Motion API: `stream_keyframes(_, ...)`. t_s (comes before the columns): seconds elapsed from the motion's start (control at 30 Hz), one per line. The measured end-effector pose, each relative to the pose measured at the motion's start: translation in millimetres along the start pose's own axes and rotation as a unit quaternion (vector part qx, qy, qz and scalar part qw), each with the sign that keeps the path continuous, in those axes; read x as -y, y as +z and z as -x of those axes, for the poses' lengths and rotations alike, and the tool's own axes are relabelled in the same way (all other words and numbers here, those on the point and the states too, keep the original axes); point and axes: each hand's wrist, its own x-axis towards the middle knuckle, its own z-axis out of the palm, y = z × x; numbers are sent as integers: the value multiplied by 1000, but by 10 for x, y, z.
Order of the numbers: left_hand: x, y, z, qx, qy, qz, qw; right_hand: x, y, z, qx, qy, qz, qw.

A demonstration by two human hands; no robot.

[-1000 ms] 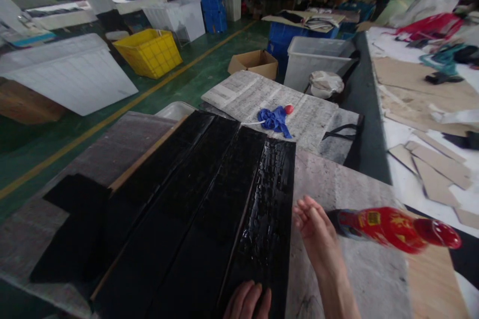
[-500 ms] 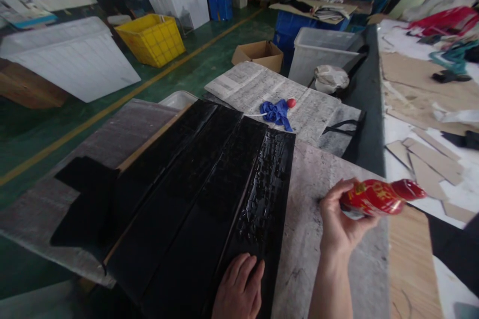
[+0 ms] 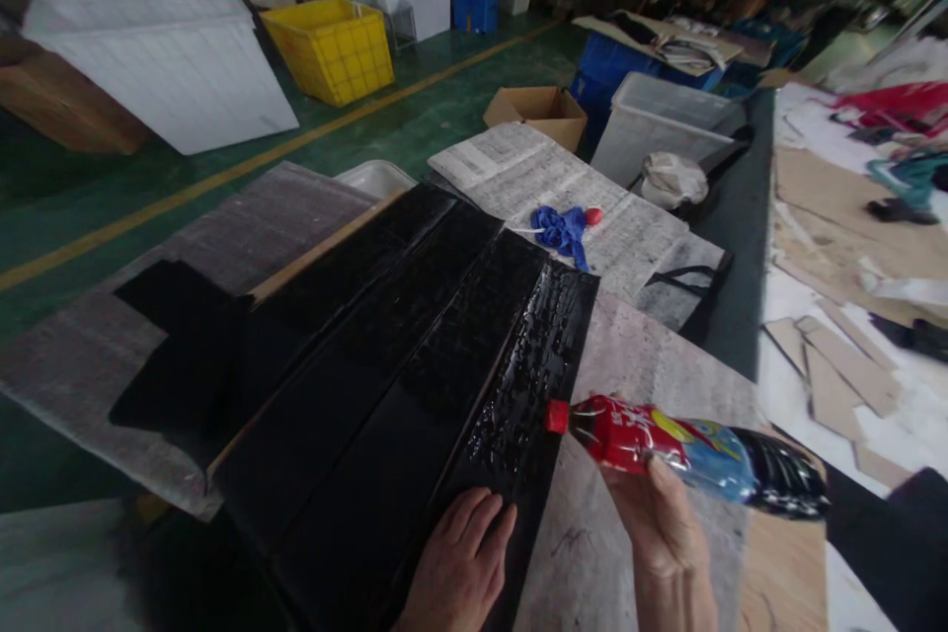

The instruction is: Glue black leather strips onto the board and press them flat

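Note:
My right hand (image 3: 659,513) is wrapped round a plastic bottle (image 3: 688,454) with a red cap and a red and blue label. The bottle lies nearly level, its cap pointing left over the edge of the black material; dark liquid shows at its right end. My left hand (image 3: 463,558) rests palm down on the black strips (image 3: 370,385), fingers stretched out and slightly apart. Wet, glossy streaks (image 3: 518,365) cover the rightmost strip, just beyond my left fingertips. A blue cloth (image 3: 561,232) and a small red object (image 3: 593,216) lie on the grey board (image 3: 637,262) farther back.
Flat brown pieces (image 3: 844,360) lie on the white table (image 3: 789,301) at the right. Behind the board stand a cardboard box (image 3: 537,109) and a grey bin (image 3: 659,123). A yellow crate (image 3: 333,49) and a white bin (image 3: 163,59) are on the floor at the left.
The bottle has turned, so its red cap now points left and its full length shows. My right hand has moved lower and slightly left. My left hand stays on the black strips.

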Motion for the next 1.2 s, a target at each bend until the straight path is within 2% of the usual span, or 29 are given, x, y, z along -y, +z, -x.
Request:
stream_keyframes(0.1,-1,-15,4,15,-6,-1,1000,109,112,-56,15,-40,80,996)
stream_keyframes(0.2,-12,-9,15,23,-10,6,1000,154,213,-215,-10,-103,157,982)
stream_keyframes(0.33,-27,-11,22,24,-19,13,999,167,332,-513,-19,-226,286,931)
stream_keyframes(0.47,-30,-29,13,33,-17,12,999,119,479,-753,38,-286,379,879)
stream_keyframes(0.63,-28,-58,-13,36,-14,16,999,24,594,-1070,94,-310,402,856)
stream_keyframes(0.83,-48,-87,-34,21,-16,28,999,104,774,-1771,29,-370,373,850)
stream_keyframes(0.93,-47,-96,-31,29,-18,27,999,207,912,-2025,10,-374,361,854)
stream_keyframes(1.03,-39,-94,-20,45,-19,31,998,296,978,-1959,-3,-398,356,846)
stream_keyframes(1.13,-37,-89,-5,58,-21,39,997,311,898,-1556,28,-418,369,830)
stream_keyframes(1.2,-42,-93,5,75,-25,46,996,267,775,-1231,67,-399,398,824)
